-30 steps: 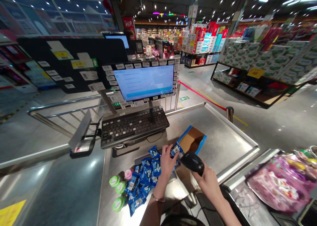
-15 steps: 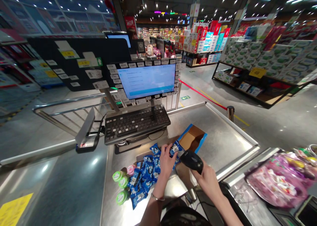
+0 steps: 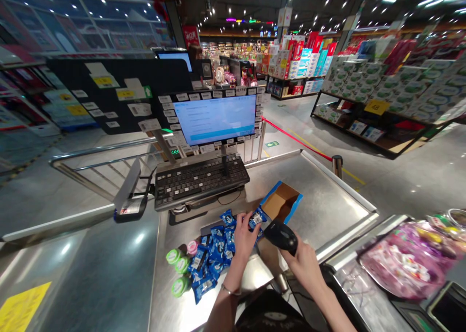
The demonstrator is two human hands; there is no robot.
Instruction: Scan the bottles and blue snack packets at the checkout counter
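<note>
At the lower left of the frame, a yellow sticker [image 3: 22,307] sits on a shiny steel surface. Left of centre on the steel worktop [image 3: 320,201], three green-lidded round containers [image 3: 178,273] and a pink-lidded one [image 3: 192,247] stand just beside a heap of blue packets [image 3: 214,259]. Above them are a black keyboard [image 3: 202,181] and a bright monitor [image 3: 214,120] edged with paper labels.

The left hand [image 3: 244,237], a bracelet [image 3: 227,290] at its wrist, is over the heap. Its fingers [image 3: 240,225] are clamped on a single blue packet [image 3: 257,219], which is raised clear of the heap, its white-labelled side showing. Just beyond it, an open cardboard box with blue flaps [image 3: 281,202] rests on the worktop. The right hand [image 3: 305,269] has its fingers wrapped around a black handheld barcode scanner [image 3: 281,237], whose head points toward the packet and is near it. At the right edge, a bulging bag of pink-wrapped goods [image 3: 404,259] lies out of reach of both hands.
</note>
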